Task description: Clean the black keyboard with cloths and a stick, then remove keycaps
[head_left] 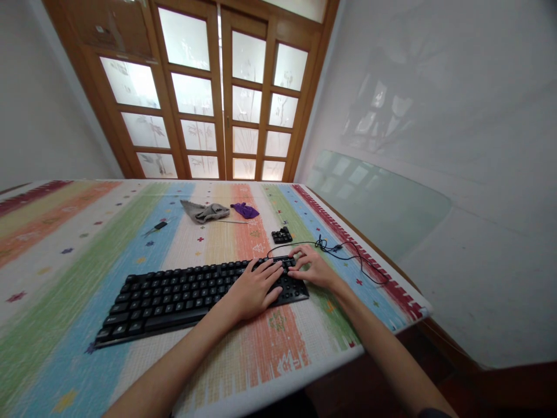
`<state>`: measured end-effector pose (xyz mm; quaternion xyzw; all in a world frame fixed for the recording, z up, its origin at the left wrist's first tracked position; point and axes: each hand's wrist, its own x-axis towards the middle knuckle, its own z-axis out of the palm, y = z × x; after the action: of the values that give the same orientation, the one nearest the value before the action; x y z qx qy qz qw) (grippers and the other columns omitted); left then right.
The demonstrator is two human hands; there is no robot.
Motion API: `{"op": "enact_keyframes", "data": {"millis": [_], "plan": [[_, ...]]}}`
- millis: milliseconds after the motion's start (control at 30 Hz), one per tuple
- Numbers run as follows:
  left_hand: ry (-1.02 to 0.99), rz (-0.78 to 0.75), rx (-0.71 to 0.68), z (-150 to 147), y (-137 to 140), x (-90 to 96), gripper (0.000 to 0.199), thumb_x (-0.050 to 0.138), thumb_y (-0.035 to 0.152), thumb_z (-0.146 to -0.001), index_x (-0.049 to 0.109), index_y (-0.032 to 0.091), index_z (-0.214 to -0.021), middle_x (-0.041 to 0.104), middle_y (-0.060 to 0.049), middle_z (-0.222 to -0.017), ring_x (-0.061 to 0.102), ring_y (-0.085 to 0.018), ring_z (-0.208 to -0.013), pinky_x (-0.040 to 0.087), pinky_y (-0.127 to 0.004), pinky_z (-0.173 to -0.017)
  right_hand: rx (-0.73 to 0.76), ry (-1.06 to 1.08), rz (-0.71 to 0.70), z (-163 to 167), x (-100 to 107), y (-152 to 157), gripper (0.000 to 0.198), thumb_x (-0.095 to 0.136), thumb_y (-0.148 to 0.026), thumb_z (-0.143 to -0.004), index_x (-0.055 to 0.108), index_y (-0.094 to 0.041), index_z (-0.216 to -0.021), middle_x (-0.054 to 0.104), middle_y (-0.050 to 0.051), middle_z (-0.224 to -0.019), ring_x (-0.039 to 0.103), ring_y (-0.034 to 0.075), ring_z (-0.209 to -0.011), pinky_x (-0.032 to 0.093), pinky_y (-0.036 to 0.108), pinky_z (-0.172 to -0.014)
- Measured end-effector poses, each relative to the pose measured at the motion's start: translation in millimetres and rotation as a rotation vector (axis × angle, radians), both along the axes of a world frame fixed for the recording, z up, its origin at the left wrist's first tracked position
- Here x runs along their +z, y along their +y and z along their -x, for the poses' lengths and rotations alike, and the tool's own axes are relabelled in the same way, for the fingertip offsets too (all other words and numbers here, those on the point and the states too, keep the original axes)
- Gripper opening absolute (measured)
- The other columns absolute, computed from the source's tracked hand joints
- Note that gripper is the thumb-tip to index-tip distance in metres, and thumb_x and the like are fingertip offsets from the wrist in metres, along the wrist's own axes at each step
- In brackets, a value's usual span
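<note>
A black keyboard (174, 299) lies at a slant on the striped tablecloth. Its number pad, at the right end, has bare spots where keycaps are off. My left hand (256, 288) rests palm down over the keyboard's right part, fingers stretched toward the number pad and thumb apart. At the top right corner of the number pad is my right hand (312, 266), its fingers curved and its thumb and forefinger apart, touching the keys there. No object shows clearly between them. Just behind the keyboard sits a small group of loose black keycaps (282, 235).
The keyboard's black cable (337, 248) lies tangled at right. Farther back are a grey cloth (205, 212), a purple cloth (245, 210) and a thin rod (232, 222). A small dark tool (160, 226) lies at left. A wall (478, 203) borders the table's right edge.
</note>
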<state>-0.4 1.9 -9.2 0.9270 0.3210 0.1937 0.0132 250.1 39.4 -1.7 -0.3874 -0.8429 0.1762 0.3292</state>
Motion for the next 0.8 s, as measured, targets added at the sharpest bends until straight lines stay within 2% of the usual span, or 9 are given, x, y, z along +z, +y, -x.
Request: {"op": "enact_keyframes", "data": {"millis": [367,800], "plan": [[0.011,0.007,0.007,0.3,-0.4,1.3,0.049,0.034,0.045,-0.103,0.049,0.021,-0.143,0.052,-0.007,-0.148,0.042,-0.024,-0.140,0.023,-0.046,-0.117,0.010,0.061,0.079,1.2,1.2,-2.8,0.028,0.075,-0.045,-0.079,0.074,-0.021,-0.066,0.066,0.008,-0.100,0.061,0.022,-0.099,0.046,0.041,-0.092],[-0.011,-0.008,0.005,-0.4,0.8,-2.7,0.051,0.031,0.046,-0.103,0.049,0.023,-0.144,0.051,-0.007,-0.148,0.042,-0.025,-0.140,0.022,-0.047,-0.117,0.021,0.014,-0.009,1.6,-0.3,-0.9,0.027,0.073,-0.043,-0.082,0.073,-0.022,-0.065,0.067,0.008,-0.099,0.060,0.022,-0.097,0.046,0.043,-0.091]]}}
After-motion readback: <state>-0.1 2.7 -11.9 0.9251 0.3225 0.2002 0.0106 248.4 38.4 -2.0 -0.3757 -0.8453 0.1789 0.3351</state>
